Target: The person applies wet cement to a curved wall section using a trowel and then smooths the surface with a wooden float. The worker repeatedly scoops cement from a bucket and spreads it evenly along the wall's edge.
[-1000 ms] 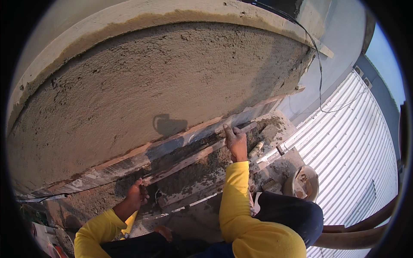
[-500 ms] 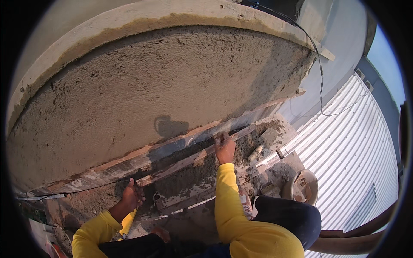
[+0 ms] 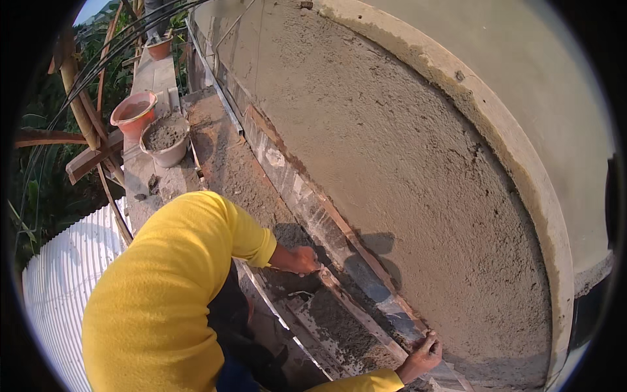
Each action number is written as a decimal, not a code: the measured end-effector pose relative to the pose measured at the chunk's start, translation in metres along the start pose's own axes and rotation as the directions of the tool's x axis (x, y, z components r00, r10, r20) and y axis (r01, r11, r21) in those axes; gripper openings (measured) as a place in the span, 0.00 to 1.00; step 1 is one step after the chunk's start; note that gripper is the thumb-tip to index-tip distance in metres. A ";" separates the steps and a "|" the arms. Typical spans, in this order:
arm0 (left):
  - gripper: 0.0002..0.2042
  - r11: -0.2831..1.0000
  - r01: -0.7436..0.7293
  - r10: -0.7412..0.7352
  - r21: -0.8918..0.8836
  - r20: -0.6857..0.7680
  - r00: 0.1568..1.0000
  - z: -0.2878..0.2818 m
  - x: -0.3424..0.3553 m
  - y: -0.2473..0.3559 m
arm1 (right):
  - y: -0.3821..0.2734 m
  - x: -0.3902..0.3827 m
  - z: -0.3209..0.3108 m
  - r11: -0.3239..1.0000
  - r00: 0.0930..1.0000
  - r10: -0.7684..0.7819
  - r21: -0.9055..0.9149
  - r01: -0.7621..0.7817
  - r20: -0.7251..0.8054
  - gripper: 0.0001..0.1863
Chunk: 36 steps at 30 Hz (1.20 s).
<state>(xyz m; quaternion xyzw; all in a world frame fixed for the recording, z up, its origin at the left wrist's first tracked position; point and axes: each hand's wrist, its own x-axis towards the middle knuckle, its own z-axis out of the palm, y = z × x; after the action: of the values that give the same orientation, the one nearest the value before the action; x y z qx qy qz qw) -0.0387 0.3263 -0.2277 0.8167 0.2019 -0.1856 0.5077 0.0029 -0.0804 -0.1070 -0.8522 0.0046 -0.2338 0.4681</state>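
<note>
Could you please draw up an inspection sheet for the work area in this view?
Surface: rough grey-brown mortar wall panel, bordered by a curved pale rim.
Job's things: long, narrow wooden batten along the panel's foot.
Clutter: orange plastic bucket beside a pale round bucket holding grey mortar.
Hands: left hand appears to pinch the batten's end; right hand near its other end, grip unclear.
Cables: several black cables, upper left.
Surroundings: white corrugated metal roofing, green foliage; another person partly visible, top.
</note>
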 end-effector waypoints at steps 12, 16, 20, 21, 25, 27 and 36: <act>0.13 0.989 -0.028 0.055 0.145 -0.185 0.981 0.012 0.085 -0.079 | -0.075 -0.018 0.035 0.947 0.896 -0.242 -0.109 0.301 0.372 0.25; 0.09 0.985 -0.111 0.141 0.133 -0.240 0.960 0.028 0.076 -0.061 | -0.123 -0.032 0.037 0.953 0.937 0.015 -0.287 0.092 0.350 0.18; 0.10 0.967 -0.203 0.237 0.153 -0.247 0.940 0.028 0.068 -0.060 | -0.119 -0.037 0.044 0.992 0.865 -0.128 0.060 0.113 0.485 0.19; 0.10 0.975 -0.161 0.200 0.155 -0.286 0.937 0.024 0.071 -0.075 | -0.115 -0.040 0.049 0.980 0.817 -0.175 0.181 0.088 0.550 0.19; 0.11 0.949 -0.229 0.263 0.215 -0.144 0.954 0.002 0.061 -0.075 | -0.094 -0.044 0.083 0.389 0.427 -0.701 0.808 -0.444 0.572 0.16; 0.11 0.956 -0.224 0.247 0.189 -0.107 0.963 -0.010 0.064 -0.074 | -0.106 -0.058 0.134 0.713 0.477 -0.622 0.701 0.016 0.621 0.15; 0.22 0.939 -0.252 0.307 0.234 -0.241 0.921 -0.025 0.061 -0.079 | -0.079 -0.092 0.192 0.761 0.478 -0.624 0.344 0.550 0.618 0.17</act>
<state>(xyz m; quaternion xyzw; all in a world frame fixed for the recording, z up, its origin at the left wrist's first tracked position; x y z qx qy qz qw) -0.0259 0.3897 -0.3080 0.9015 0.1313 -0.0154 0.4121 -0.0180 0.1372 -0.1671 -0.7986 -0.4768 -0.0373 0.3654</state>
